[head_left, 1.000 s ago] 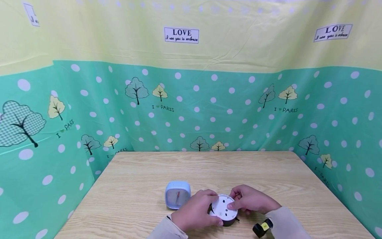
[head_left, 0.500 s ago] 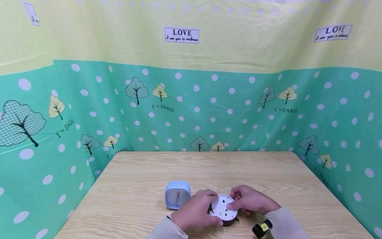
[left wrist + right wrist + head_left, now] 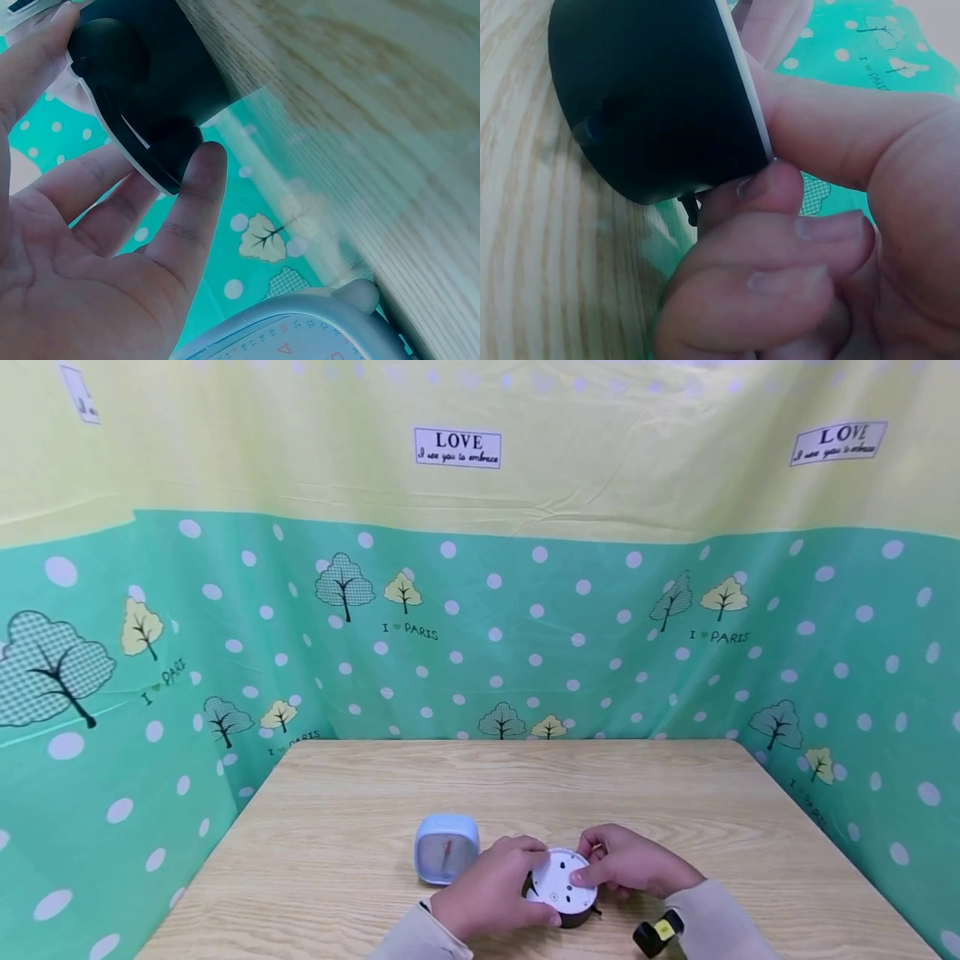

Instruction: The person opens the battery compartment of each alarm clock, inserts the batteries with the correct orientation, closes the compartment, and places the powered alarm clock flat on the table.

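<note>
A round black alarm clock (image 3: 558, 887) lies with its white back upward on the table, small dark knobs and a dotted pattern showing on it. My left hand (image 3: 491, 887) holds its left side, fingers at the far edge and thumb at the near edge. On the right, my right hand (image 3: 633, 862) pinches the clock's rim, the thumb on the white back and curled fingers against the side. The right wrist view shows the clock's black side (image 3: 652, 97) and a small dark leg (image 3: 690, 210) beside the fingers. The clock's front is hidden.
A light blue square alarm clock (image 3: 447, 827) stands just left of my left hand. The wooden table (image 3: 360, 785) reaches back to a green and yellow printed curtain (image 3: 480, 643). A black and yellow strap device (image 3: 660, 932) sits at my right wrist.
</note>
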A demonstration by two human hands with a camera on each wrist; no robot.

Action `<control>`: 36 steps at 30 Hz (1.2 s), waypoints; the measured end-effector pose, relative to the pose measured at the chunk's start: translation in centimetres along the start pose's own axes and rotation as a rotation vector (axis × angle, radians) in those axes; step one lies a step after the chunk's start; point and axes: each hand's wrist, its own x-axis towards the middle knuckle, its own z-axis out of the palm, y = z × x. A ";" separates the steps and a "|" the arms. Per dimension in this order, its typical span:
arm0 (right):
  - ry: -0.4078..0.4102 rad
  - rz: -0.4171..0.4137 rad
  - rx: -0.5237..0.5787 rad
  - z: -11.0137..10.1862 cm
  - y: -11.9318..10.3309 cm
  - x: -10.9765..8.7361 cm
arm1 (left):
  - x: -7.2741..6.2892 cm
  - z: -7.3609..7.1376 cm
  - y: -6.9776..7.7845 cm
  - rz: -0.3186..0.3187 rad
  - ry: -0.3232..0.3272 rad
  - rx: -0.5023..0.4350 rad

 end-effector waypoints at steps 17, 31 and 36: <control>-0.011 -0.001 0.031 0.0 -0.2 0.0 | 0.0 0.0 0.1 -0.005 -0.005 -0.002; -0.012 -0.010 0.058 0.1 -0.1 0.1 | 0.1 -0.1 0.2 -0.014 -0.013 -0.021; -0.010 -0.016 0.056 0.1 -0.2 0.0 | 0.0 -0.2 0.1 -0.018 -0.014 -0.025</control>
